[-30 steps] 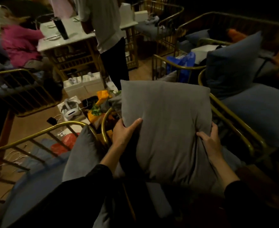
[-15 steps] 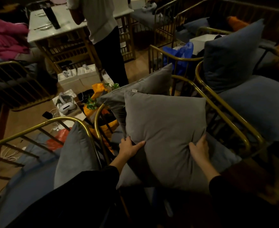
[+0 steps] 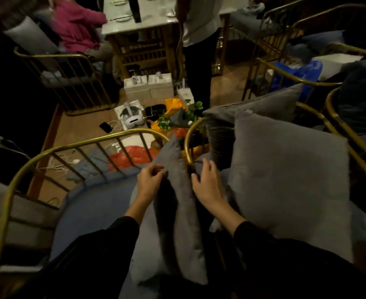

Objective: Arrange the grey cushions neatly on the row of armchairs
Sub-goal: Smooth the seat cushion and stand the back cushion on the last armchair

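A narrow grey cushion (image 3: 181, 203) stands edge-on against the right side of the left armchair (image 3: 87, 141), over its blue seat (image 3: 96, 210). My left hand (image 3: 150, 182) pinches the cushion's left face near the top. My right hand (image 3: 205, 183) lies with fingers spread against its right face, beside the middle armchair's gold rail (image 3: 190, 137). A large grey cushion (image 3: 290, 182) leans upright in the middle armchair, free of both hands. Behind it stands another grey cushion (image 3: 255, 107).
A third armchair with a dark blue cushion (image 3: 359, 100) is at the far right. On the floor behind the chairs lie orange bags (image 3: 134, 155), white boxes (image 3: 147, 87), a headset (image 3: 132, 118) and cables. A standing person (image 3: 197, 50) and a seated person (image 3: 78, 26) are at a table (image 3: 156, 20).
Both hands have let go of the large grey cushion, which now stands in the middle armchair. They have moved left onto the narrow cushion of the left armchair. The view has swung left.
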Motion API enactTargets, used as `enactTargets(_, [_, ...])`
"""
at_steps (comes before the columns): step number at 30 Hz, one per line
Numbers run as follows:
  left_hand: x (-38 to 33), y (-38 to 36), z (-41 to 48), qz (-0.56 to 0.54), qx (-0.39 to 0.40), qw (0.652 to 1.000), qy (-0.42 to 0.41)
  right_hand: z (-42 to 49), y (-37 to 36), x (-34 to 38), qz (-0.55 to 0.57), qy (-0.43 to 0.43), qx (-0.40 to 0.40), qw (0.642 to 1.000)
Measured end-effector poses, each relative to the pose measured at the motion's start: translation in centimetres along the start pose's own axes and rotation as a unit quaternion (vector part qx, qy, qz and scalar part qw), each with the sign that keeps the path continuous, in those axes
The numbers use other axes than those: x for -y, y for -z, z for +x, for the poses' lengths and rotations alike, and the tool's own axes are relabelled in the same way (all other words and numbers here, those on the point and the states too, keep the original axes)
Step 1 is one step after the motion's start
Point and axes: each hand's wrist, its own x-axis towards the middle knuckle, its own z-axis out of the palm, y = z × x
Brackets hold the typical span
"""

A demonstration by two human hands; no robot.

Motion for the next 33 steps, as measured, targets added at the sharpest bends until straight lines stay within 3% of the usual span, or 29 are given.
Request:
enactTargets(4, [8.0,5.0,0.6,0.019,0.041,0.994,0.101,-1.3,-7.4,5.5,-0.066,-0.114,0.111,0.985])
enactTargets(9, [17.0,7.8,1.4,0.037,0.168,0.958,0.228,-2.2,-12.8,7.7,-0.213,-0.17,0.059,0.96])
enactTargets(14, [21.2,7.2,1.0,-0.071,0.239,0.905,0.345,-1.7,-14.3,5.7,-0.26,-0.186,0.05,0.946])
enactTargets(20, [27.4,5.2,2.7,-0.153,0.248,0.865,0.408,-1.0,-15.8,3.5,-0.306,-0.186,0.044,0.933])
enactTargets(28, [31.9,2.7,4.7,-0.338,0.234,0.818,0.403,0.3,-15.7,0.4,-0.248,-0.166,0.048,0.953])
enactTargets(33, [30.1,7.6,3.6,-0.334,0.167,0.835,0.405,-0.5,-15.6,3.8,-0.172,-0.142,0.034,0.974])
